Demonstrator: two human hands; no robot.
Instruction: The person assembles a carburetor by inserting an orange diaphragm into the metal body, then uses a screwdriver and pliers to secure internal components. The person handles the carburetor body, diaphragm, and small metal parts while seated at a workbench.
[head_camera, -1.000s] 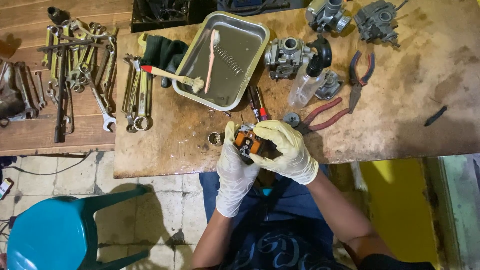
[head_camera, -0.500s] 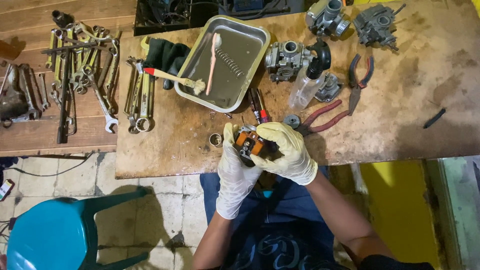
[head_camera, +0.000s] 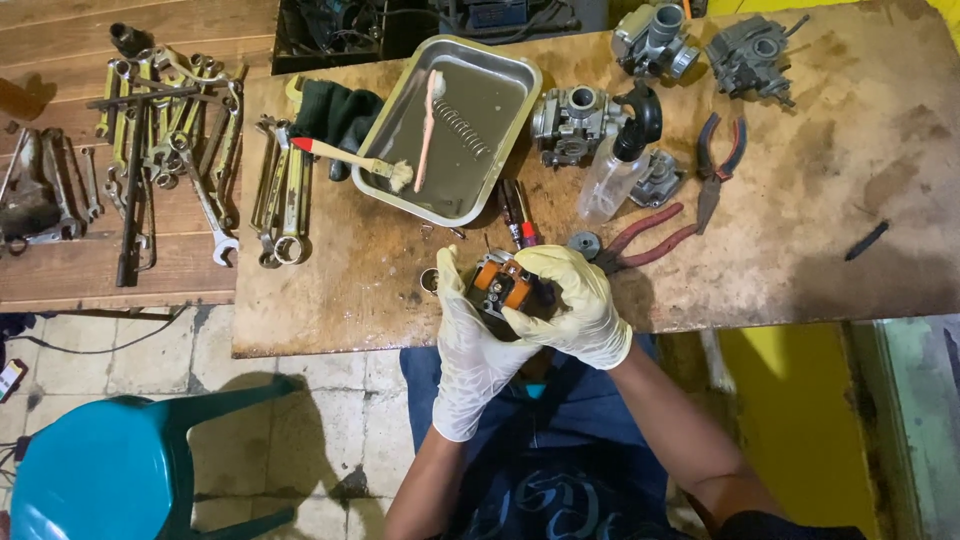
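Both hands gloved, meeting at the near edge of the bench (head_camera: 800, 270), roughly mid-length. Between them: small metal part w/ orange insert (head_camera: 503, 285), prob. a carb piece, held just above/at the bench edge. Left hand (head_camera: 470, 335) in whitish glove, wrapped around the part from the left & below, thumb up along its left side. Right hand (head_camera: 575, 305) in yellowish glove, curled over the part from the right, fingers closed on its right side & top. So the part sits clamped in both hands, orange face up, mostly covered on the right.

Around it on the bench: small metal ring (head_camera: 430, 278) just left of the left hand, near the front edge. Two pens/markers (head_camera: 518, 215) just beyond the part. Round dark cap (head_camera: 584, 243) just beside the right hand, touching-close to red-handled pliers (head_camera: 650, 235). Further back: steel tray (head_camera: 395, 130) w/ liquid, holding a spring (head_camera: 463, 126) & a pink toothbrush (head_camera: 430, 125); a brush w/ red tip (head_camera: 345, 160) leaning on the tray's left rim. Carburettor body (head_camera: 568, 120) right of tray, clear spray bottle (head_camera: 612, 170) next to it. Two more carbs (head_camera: 700, 40) at the far edge. Second pliers (head_camera: 718, 165) right of bottle. Wrenches (head_camera: 282, 190) along the left end; more wrenches (head_camera: 160, 130) on the wooden boards beyond. Teal stool (head_camera: 100, 470) on floor, lower left.
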